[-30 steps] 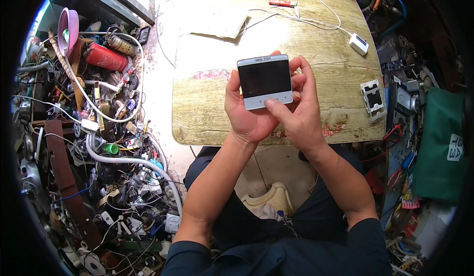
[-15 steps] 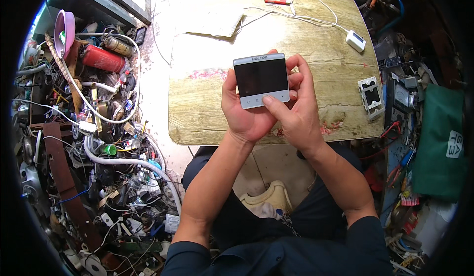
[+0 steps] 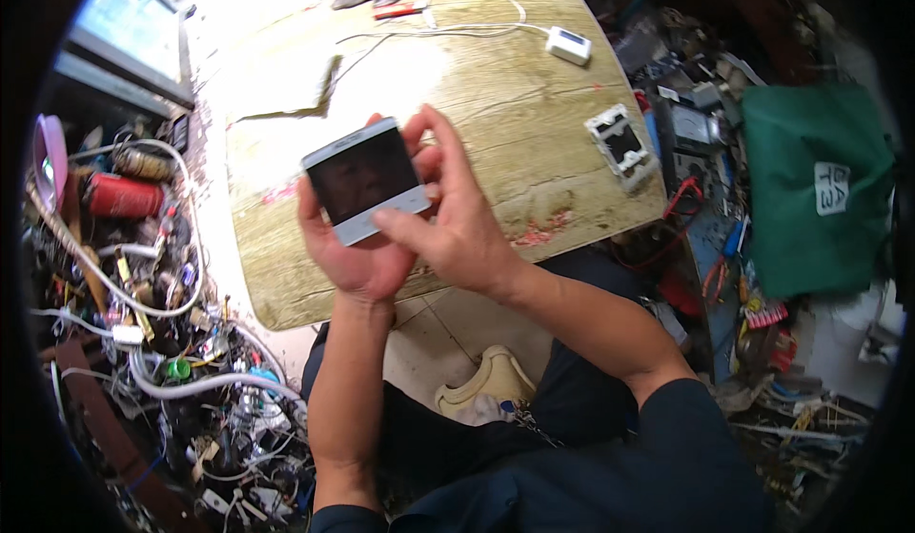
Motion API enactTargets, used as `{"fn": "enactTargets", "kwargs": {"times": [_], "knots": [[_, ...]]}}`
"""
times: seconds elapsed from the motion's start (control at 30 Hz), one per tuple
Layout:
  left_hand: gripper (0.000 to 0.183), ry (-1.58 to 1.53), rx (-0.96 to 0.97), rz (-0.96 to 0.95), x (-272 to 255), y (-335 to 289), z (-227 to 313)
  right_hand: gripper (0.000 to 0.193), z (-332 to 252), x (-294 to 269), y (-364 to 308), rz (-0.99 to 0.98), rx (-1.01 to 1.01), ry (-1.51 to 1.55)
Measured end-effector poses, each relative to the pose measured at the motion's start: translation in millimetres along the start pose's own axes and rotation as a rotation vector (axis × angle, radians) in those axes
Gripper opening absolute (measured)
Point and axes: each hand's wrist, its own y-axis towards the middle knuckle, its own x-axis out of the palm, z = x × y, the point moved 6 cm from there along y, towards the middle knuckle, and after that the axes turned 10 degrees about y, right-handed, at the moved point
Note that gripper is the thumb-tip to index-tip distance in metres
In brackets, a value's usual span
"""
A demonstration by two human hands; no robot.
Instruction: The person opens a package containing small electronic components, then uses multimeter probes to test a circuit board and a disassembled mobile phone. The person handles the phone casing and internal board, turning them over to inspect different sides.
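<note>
Panel [image 3: 365, 181] gripped by left hand [image 3: 357, 247] from below, dark face up, tilted | right hand [image 3: 457, 228] fingers closed on its lower right edge | over table [image 3: 477, 85] | beyond fingertips: cloth [image 3: 286, 90], cable [image 3: 457, 28], adapter [image 3: 569, 45] | right of fingers: socket [image 3: 620, 142] | left: wire clutter [image 3: 133, 295] | nothing between camera and panel.

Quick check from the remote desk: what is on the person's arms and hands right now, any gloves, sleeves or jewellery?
Both hands are bare, no gloves. The left hand and right hand show no rings or watch that I can make out. Forearms are uncovered; dark navy sleeves begin near the elbows, pushed or rolled up.
</note>
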Motion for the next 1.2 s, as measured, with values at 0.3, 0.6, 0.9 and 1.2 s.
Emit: {"fn": "enactTargets", "kwargs": {"times": [0.3,0.6,0.9,1.2], "knots": [[0.092,0.0,-0.01,0.031,1.2,-0.6,-2.8,0.102,1.7,-5.5,0.0,0.017,-0.091,-0.126],[0.09,0.138,-0.006,0.134,-4.2,1.1,1.1,0.106,-8.0,-12.1,6.3,-0.079,-0.04,-0.228],[0.088,0.125,-0.059,0.005,-3.4,0.9,6.2,0.1,-114.8,-166.5,-15.4,0.27,-0.206,-1.349],[0.091,0.19,-0.085,0.069,-1.7,1.3,-10.4,0.105,-113.9,-215.8,-48.7,0.365,0.109,-1.466]]}}
